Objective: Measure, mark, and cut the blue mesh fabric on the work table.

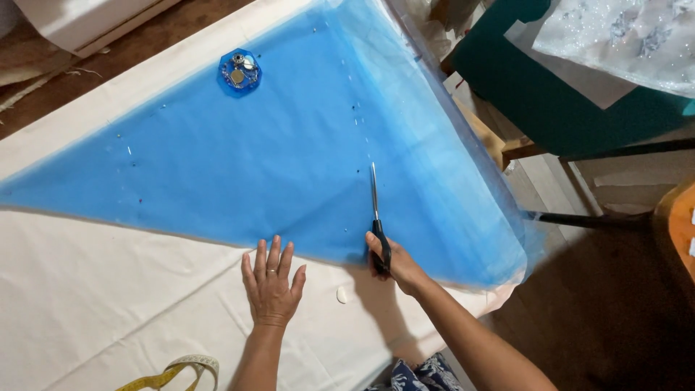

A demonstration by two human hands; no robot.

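A large triangle of sheer blue fabric (275, 152) lies pinned flat on a white cloth-covered table (87, 297). My right hand (394, 261) grips the black handles of a pair of scissors (376, 210), whose blades lie on the blue fabric and point away from me. My left hand (271, 282) rests flat with fingers spread on the white cloth, its fingertips at the near edge of the blue fabric. A small white oval piece of chalk (342, 295) lies between my hands.
A blue pin holder (239, 71) sits on the fabric at the far side. A yellow tape measure (181, 369) curls at the near edge. Right of the table stand a teal chair (550, 94) and white sequinned cloth (630, 36). Wooden floor shows at bottom right.
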